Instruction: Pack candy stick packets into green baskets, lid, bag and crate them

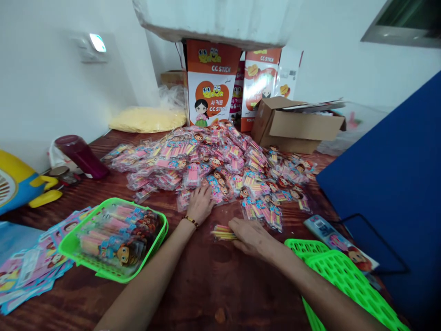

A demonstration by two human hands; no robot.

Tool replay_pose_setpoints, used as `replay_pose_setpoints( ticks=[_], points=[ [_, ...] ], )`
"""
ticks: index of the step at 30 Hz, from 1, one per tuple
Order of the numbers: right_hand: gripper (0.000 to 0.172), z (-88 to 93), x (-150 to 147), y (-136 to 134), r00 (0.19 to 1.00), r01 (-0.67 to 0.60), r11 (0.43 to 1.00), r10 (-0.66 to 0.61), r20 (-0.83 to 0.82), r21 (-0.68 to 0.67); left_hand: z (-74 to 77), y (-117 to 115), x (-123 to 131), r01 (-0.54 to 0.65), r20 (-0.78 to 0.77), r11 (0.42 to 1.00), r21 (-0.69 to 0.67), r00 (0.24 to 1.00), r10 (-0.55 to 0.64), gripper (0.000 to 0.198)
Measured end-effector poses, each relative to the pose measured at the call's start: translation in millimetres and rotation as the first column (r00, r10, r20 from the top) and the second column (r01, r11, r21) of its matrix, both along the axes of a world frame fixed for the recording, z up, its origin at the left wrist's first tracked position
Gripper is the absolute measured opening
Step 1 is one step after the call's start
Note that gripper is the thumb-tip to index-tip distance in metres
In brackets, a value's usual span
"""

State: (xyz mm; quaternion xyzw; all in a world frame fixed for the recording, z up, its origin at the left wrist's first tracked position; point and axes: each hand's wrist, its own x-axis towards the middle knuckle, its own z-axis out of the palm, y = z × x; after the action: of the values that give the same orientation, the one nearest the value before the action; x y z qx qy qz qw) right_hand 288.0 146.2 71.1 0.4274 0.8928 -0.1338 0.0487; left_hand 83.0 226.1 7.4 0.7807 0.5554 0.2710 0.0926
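Observation:
A heap of small clear packets (193,175) with pink and yellow sticks and cartoon-figure cards covers the middle of the table. At its front edge, my left hand (200,203) lies on the packets with its fingers stretched toward them. My right hand (251,236) is closed on a packet of sticks (223,232), low over the bare wood in front of the heap. The fingers partly hide that packet, so I cannot tell whether there is more than one. To the left, a green basket (112,274) contains rows of similar packets.
Stacked green baskets (347,280) stand at the right beside a printed card bag (341,241). Printed sheets (48,250) lie at the left. Behind are a purple bottle (82,156), an open carton (303,126), and orange-white boxes (212,87). A blue panel (392,184) borders the right.

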Motion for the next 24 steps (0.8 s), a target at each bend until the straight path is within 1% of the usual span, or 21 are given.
replay_pose_setpoints(
  ticks=[1, 3, 5, 6, 7, 10, 11, 13, 14, 15, 16, 19, 20, 22, 24],
  points=[
    [0.025, 1.1, 4.4, -3.2, 0.999, 0.029, 0.999, -0.029, -0.014, -0.023, -2.6, 0.5, 2.5, -0.004, -0.029, 1.0, 0.002, 1.0, 0.004, 0.042],
    [0.038, 0.7, 13.6, -8.8, 0.994, 0.092, 0.994, -0.095, -0.052, -0.066, -8.5, -8.3, 4.3, 0.005, -0.083, 1.0, -0.003, 0.997, -0.005, 0.046],
    [0.053, -2.7, 21.5, -14.8, 0.986, 0.136, 0.986, -0.144, -0.088, -0.097, -14.3, -28.1, 2.0, 0.029, -0.13, 0.999, -0.018, 0.991, -0.031, 0.048],
    [0.055, -4.8, 24.3, -18.3, 0.982, 0.147, 0.983, -0.158, -0.1, -0.111, -16.8, -40.6, -0.4, 0.042, -0.15, 0.999, -0.028, 0.988, -0.046, 0.049],
    [0.052, -6.7, 26.1, -22.3, 0.981, 0.148, 0.981, -0.163, -0.11, -0.127, -18.8, -54.1, -3.4, 0.054, -0.166, 0.998, -0.04, 0.984, -0.06, 0.05],
    [0.028, -9.4, 26.5, -35.5, 0.979, 0.132, 0.975, -0.157, -0.133, -0.177, -21.2, -93.9, -15.1, 0.073, -0.214, 0.994, -0.077, 0.973, -0.088, 0.045],
    [0.023, -9.1, 26.0, -39.8, 0.979, 0.126, 0.973, -0.153, -0.132, -0.191, -20.4, -105.1, -19.6, 0.082, -0.226, 0.993, -0.089, 0.969, -0.1, 0.043],
    [0.021, -7.0, 25.7, -46.5, 0.981, 0.109, 0.971, -0.139, -0.133, -0.212, -16.7, -121.9, -28.9, 0.126, -0.219, 0.985, -0.119, 0.964, -0.15, 0.04],
    [0.02, -5.1, 26.2, -48.5, 0.982, 0.095, 0.97, -0.128, -0.139, -0.225, -14.2, -126.8, -33.3, 0.145, -0.191, 0.981, -0.132, 0.967, -0.169, 0.038],
    [0.02, -2.6, 27.0, -49.4, 0.982, 0.077, 0.968, -0.115, -0.149, -0.24, -11.6, -129.1, -37.1, 0.14, -0.151, 0.98, -0.139, 0.975, -0.161, 0.036],
    [0.018, 0.4, 28.0, -48.8, 0.981, 0.058, 0.965, -0.103, -0.165, -0.256, -9.4, -129.0, -40.2, 0.104, -0.111, 0.984, -0.144, 0.986, -0.121, 0.035],
    [0.013, 11.8, 28.1, -38.2, 0.967, 0.01, 0.948, -0.09, -0.239, -0.317, -6.7, -118.6, -43.9, -0.085, -0.058, 0.982, -0.166, 0.995, 0.077, 0.031],
    [0.012, 15.4, 26.0, -31.8, 0.96, -0.004, 0.944, -0.088, -0.265, -0.33, -6.9, -113.8, -43.3, -0.121, -0.063, 0.976, -0.18, 0.992, 0.112, 0.026],
    [0.014, 20.3, 17.1, -16.0, 0.95, -0.03, 0.945, -0.074, -0.302, -0.325, -7.2, -105.8, -40.7, -0.129, -0.065, 0.969, -0.212, 0.991, 0.118, 0.014],
    [0.016, 21.1, 2.2, 1.3, 0.949, -0.054, 0.956, -0.04, -0.313, -0.288, -5.7, -101.4, -38.3, -0.106, -0.042, 0.966, -0.237, 0.994, 0.099, 0.008]
  ],
)
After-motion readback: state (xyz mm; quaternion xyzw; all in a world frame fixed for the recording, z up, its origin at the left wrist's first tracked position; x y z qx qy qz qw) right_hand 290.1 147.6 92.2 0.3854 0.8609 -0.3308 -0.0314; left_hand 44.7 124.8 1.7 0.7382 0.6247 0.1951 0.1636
